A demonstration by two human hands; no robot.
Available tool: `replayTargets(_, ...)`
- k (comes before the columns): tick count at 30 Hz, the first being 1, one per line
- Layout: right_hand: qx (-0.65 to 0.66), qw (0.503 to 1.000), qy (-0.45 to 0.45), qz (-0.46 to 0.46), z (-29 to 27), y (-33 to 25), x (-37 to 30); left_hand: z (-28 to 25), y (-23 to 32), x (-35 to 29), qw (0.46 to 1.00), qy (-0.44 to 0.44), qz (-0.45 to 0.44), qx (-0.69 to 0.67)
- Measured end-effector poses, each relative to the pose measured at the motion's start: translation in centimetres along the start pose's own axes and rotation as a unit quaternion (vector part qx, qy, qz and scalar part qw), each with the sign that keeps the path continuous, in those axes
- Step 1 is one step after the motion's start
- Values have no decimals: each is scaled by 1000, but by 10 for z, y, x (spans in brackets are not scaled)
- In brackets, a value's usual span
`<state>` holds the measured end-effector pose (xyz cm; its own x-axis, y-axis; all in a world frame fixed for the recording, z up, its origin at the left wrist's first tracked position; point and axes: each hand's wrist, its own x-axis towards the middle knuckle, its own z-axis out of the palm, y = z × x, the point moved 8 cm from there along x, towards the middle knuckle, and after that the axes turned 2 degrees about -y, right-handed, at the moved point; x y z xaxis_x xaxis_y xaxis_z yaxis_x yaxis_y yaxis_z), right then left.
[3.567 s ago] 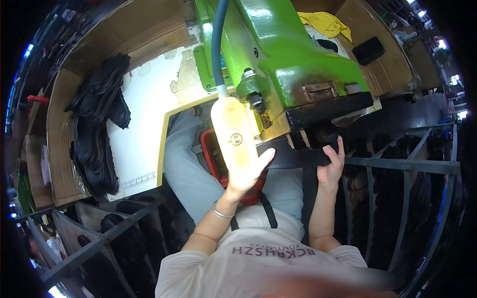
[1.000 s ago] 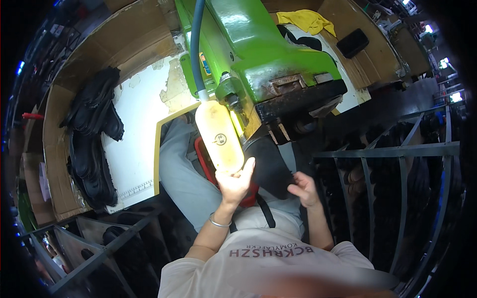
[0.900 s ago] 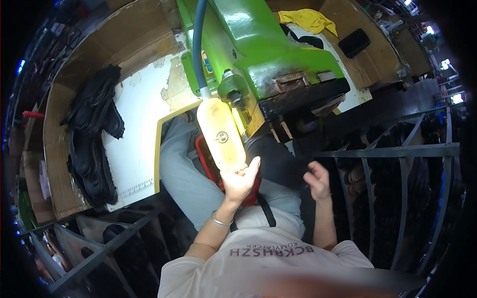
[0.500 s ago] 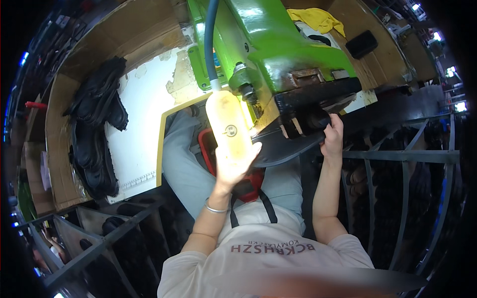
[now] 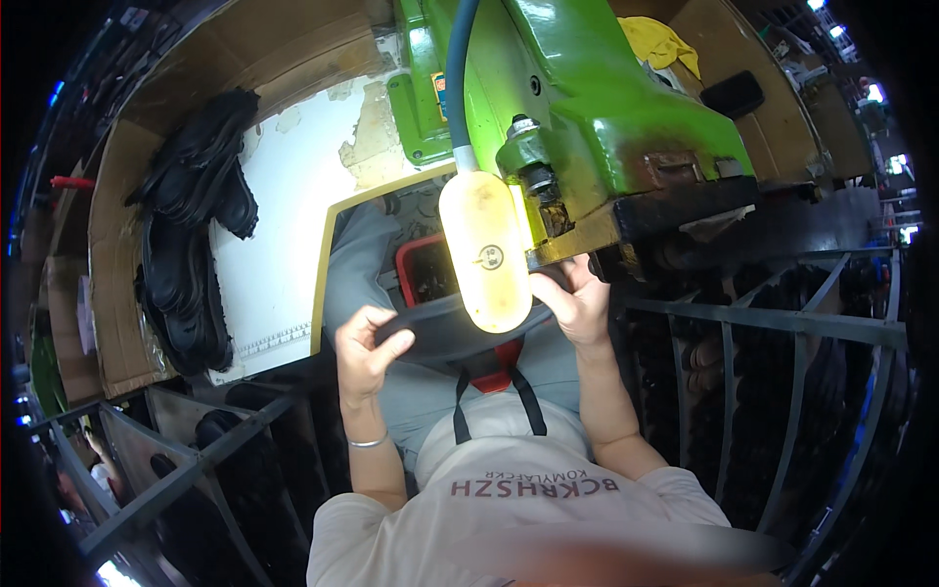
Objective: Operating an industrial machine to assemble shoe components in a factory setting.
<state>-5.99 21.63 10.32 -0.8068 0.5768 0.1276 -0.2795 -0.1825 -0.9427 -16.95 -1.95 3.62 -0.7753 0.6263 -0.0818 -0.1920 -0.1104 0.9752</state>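
Observation:
A black shoe sole (image 5: 430, 333) lies crosswise above my lap, its middle partly hidden behind a lit yellow oval lamp (image 5: 486, 252). My left hand (image 5: 364, 354) is closed on the sole's left end, thumb and curled fingers pinching it. At the other end, my right hand (image 5: 579, 303) grips the sole beside the lamp, just under the black lower part of a green machine (image 5: 626, 117). The lamp and my own fingers hide part of that right grip. The sole is apart from the machine's front metal foot (image 5: 555, 217).
Several black soles (image 5: 186, 225) are piled in a cardboard box (image 5: 117, 323) on the left, next to a white tabletop (image 5: 274, 254). A yellow cloth (image 5: 660, 44) lies behind the machine. Metal racks (image 5: 773, 315) stand on both sides, and a red bin (image 5: 406, 264) is below.
My left hand has moved from behind the lamp down and left to the sole's end. My right hand came leftward with the sole, away from the machine's right side. The view shifted slightly.

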Motion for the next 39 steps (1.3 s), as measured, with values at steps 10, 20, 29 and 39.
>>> replayTargets(10,-183,982,-33,13,-6,13,-2,114,-79,-50,986,-67,-97,115)
replayTargets(20,-132,978,124,-103,-52,3,-23,129,-21,17,970,-109,98,196)
replayTargets(29,-235,971,-44,5,-7,19,-26,97,-35,-14,983,102,113,-101)
replayTargets(39,-343,935,-27,-81,3,19,-61,45,-21,20,872,102,83,-471)
